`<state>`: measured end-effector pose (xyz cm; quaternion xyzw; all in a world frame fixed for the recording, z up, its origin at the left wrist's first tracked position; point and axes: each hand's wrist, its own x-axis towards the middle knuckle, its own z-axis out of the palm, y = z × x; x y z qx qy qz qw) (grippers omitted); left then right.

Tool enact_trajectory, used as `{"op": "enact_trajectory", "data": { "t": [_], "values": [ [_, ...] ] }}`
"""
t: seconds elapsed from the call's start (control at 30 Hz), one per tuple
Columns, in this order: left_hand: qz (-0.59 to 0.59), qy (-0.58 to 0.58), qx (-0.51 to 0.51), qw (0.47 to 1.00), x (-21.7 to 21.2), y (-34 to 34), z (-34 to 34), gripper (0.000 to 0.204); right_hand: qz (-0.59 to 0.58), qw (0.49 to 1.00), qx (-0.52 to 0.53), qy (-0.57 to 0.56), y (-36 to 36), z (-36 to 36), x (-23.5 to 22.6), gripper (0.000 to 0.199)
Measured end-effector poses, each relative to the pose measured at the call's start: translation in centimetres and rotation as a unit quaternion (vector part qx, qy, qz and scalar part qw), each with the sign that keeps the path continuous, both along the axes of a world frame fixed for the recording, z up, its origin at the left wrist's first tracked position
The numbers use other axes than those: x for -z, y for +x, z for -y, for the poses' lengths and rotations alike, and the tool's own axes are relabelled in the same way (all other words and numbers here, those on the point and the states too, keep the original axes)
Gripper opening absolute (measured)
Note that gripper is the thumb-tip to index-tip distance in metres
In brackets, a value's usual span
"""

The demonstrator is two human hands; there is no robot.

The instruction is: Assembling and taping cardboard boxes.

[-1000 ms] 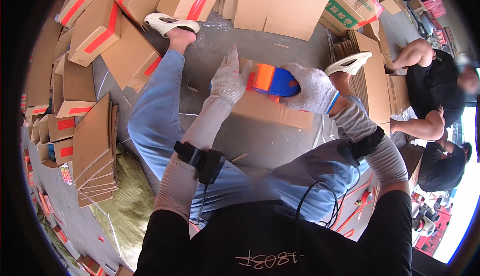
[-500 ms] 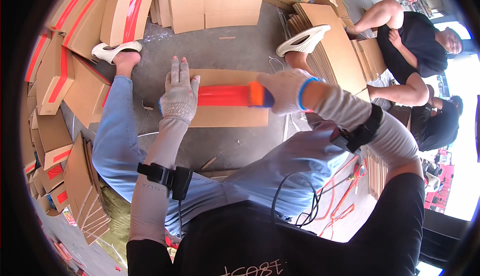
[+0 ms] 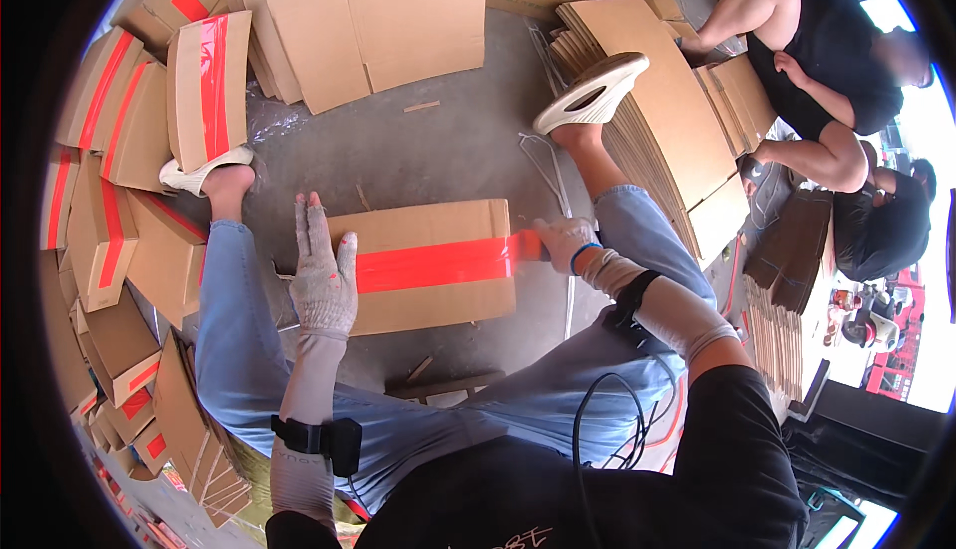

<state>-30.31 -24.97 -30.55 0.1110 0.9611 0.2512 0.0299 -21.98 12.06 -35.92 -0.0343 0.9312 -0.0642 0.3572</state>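
Red tape (image 3: 433, 263) across the carton (image 3: 428, 315) on the floor (image 3: 398, 161) between the legs (image 3: 234, 320) wants holding taut, I'd say, the open left hand (image 3: 324, 290) at one end, the right hand (image 3: 563, 242) clenched round the mostly hidden orange dispenser (image 3: 532, 245) past the other.

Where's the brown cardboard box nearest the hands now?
In the head view, the brown cardboard box lies mid-picture, between the white-gloved left hand and the white-gloved right hand.

Tape dispenser (image 3: 531, 244) mostly hidden by right grip (image 3: 565, 242)
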Motion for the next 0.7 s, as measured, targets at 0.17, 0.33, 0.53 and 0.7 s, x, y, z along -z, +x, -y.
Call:
{"op": "enact_trajectory", "data": {
  "t": [0.17,0.33,0.53,0.7],
  "values": [
    [-0.047,0.073,0.009,0.996,-0.1,0.2,-2.2,0.083,0.063,0.982,0.032,0.176,-1.3,3.2,19.2,0.033],
    [0.007,0.045,-0.006,0.999,0.8,2.4,0.7,0.087,0.032,0.988,0.120,0.090,-0.9,8.0,11.5,0.033],
    [0.089,0.303,-0.113,0.942,3.3,1.5,2.7,0.089,-0.144,0.901,0.402,-0.078,4.3,4.7,-5.6,0.067],
    [0.241,0.487,0.012,0.839,-0.7,8.3,6.1,0.098,-0.306,0.822,0.463,-0.128,8.9,11.0,-10.9,0.062]
  ]
}}
